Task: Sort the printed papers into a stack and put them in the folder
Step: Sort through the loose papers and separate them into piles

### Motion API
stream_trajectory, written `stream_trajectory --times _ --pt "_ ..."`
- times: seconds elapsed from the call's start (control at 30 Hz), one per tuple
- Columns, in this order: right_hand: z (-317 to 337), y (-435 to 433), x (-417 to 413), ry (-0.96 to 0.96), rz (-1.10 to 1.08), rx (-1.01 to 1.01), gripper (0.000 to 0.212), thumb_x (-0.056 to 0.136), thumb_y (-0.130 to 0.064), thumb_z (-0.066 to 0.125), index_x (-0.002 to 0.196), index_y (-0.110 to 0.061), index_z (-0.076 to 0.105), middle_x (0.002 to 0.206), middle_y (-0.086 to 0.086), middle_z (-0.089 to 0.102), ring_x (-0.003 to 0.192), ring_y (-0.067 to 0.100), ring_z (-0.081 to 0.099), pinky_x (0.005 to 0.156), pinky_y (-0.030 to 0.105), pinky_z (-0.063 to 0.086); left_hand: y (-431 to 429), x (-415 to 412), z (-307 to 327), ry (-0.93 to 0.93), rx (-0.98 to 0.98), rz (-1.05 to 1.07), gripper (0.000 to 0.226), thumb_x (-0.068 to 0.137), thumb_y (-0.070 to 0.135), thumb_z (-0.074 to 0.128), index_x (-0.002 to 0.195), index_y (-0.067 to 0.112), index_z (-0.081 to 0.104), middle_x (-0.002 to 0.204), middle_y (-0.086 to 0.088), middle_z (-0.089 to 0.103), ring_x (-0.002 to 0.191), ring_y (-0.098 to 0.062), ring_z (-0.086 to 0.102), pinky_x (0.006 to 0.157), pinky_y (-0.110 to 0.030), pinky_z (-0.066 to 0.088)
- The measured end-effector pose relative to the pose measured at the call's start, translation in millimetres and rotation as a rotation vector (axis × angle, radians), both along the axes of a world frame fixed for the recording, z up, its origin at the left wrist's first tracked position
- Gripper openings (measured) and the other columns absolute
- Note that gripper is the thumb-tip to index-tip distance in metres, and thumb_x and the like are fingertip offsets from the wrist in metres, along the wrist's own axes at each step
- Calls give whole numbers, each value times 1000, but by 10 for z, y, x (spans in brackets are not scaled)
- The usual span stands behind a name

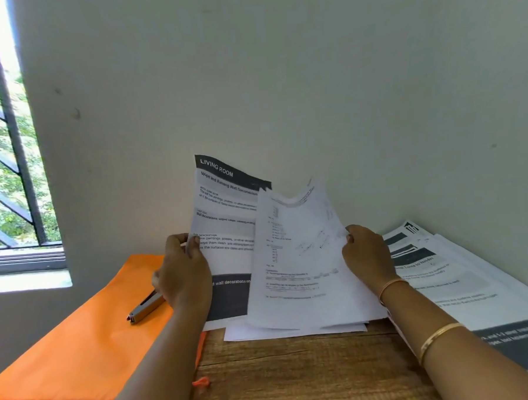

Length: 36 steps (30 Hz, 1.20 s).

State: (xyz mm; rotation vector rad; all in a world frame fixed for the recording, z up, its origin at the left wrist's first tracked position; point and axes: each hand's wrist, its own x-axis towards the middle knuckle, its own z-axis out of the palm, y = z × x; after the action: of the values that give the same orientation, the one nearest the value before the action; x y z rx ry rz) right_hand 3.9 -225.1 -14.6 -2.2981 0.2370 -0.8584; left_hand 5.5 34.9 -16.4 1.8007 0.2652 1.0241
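Papers fill the middle of the head view: a sheet headed "LIVING ROOM" stands nearly upright against the pale wall, and a white sheet with faint print leans in front of it, covering its right half. The left hand, centre-left in the frame, pinches the left edge of the headed sheet between thumb and curled fingers. The right hand, centre-right, grips the right edge of the white sheet with its fingers bent round it; the fingertips behind the paper are hidden. Most text on the white sheet is too blurred to read, and its top edge sags. More loose sheets lie flat under the two, only their lower edges showing on the wooden table. At the right, a fanned pile of printed papers runs out of the frame and is partly covered by the right forearm, which wears two bangles. The orange folder lies flat at lower left, its corner cut off, with a metal stapler on top, partly hidden by the left hand. A barred window fills the upper left.
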Motion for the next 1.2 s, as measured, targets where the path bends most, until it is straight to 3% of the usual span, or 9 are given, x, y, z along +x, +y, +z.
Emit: stream_trajectory --times 0.1,0.2,0.3,0.47,0.6,0.73,0.83,1.0,1.2 --pt "-3 -78 4 49 -79 -191 20 81 7 39 67 -7 41 65 7 49 63 25 48 52 27 27 43 -19 12 -10 23 43 23 99 30 43 108 13 55 88 -8 66 83 -29 57 104 -54 30" --pt "8 -152 12 80 -132 -282 28 82 5 40 62 -13 31 62 3 44 56 18 40 49 26 24 75 -38 38 -20 20 64 24 99 28 43 109 11 56 95 -13 68 91 -35 59 104 -54 30" --pt "-3 -202 11 95 -161 -354 27 85 3 41 64 -13 34 64 1 45 59 20 44 47 25 24 97 -44 47 -27 12 81 24 99 27 44 110 9 56 96 -14 68 90 -35 59 103 -52 32" --pt "49 -275 -26 111 -167 -377 16 87 1 42 78 -7 53 80 8 58 73 27 55 52 25 32 187 -11 52 -67 -52 106 24 98 31 45 108 12 55 98 -15 67 91 -37 60 98 -52 38" --pt "13 -269 7 132 -67 -267 23 88 1 43 98 3 63 100 16 66 90 31 61 70 29 44 204 -28 74 -95 -84 90 23 98 30 46 107 11 54 101 -18 66 90 -40 59 91 -54 43" --pt "-58 -162 37 187 18 -258 21 89 -1 41 96 3 61 100 17 65 80 26 54 65 27 36 196 -79 93 -91 -91 72 27 99 26 45 113 5 54 108 -21 64 97 -40 57 75 -36 39" --pt "-100 -50 37 188 81 -230 25 90 -1 40 104 3 60 103 17 64 86 27 56 67 27 37 179 -126 119 -102 -131 47 29 99 23 45 117 1 53 115 -21 61 103 -38 55 71 -31 31" --pt "-240 149 88 262 189 -358 35 90 -5 42 124 -6 50 118 15 57 100 29 59 76 28 45 172 -117 121 -107 -167 37 31 99 24 45 119 2 53 116 -21 60 107 -37 54 75 -30 32" --pt "-348 189 158 319 141 -575 63 95 -22 46 149 -15 15 143 17 36 115 35 55 93 40 49 162 -101 150 -108 -180 27 31 98 24 46 119 2 54 117 -22 60 109 -38 53 84 -38 39"
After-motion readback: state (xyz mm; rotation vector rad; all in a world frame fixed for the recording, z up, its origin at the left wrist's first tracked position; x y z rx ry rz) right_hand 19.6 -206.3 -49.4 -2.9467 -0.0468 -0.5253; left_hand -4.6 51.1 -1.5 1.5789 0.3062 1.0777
